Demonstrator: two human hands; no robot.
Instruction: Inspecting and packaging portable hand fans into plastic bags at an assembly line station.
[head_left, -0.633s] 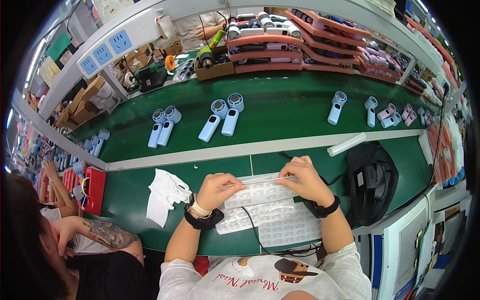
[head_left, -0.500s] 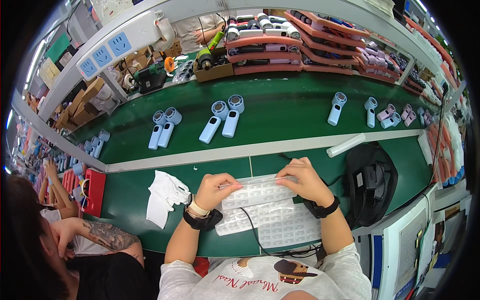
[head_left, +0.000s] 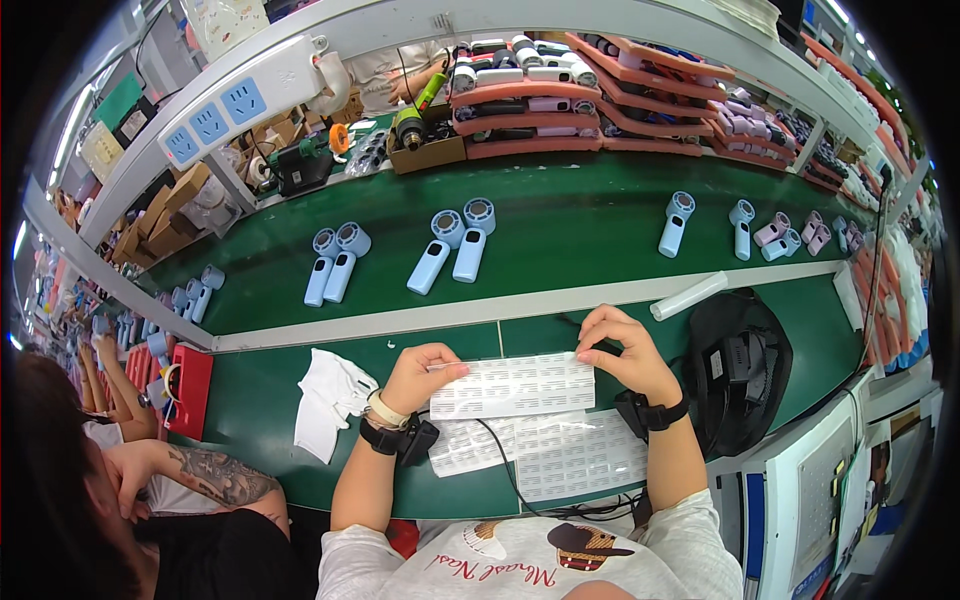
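Head view, both hands [head_left: 520, 365] gripping label sheet [head_left: 515, 385]

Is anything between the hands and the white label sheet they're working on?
No. The left hand pinches the left edge of the white sheet of small printed labels, and the right hand pinches its upper right corner. Nothing lies between.

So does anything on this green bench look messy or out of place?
Only small things. A white cloth lies crumpled left of the left hand, and the label sheets under the held sheet overlap askew. The blue handheld fans lie in neat pairs. Nothing looks spilled or broken.
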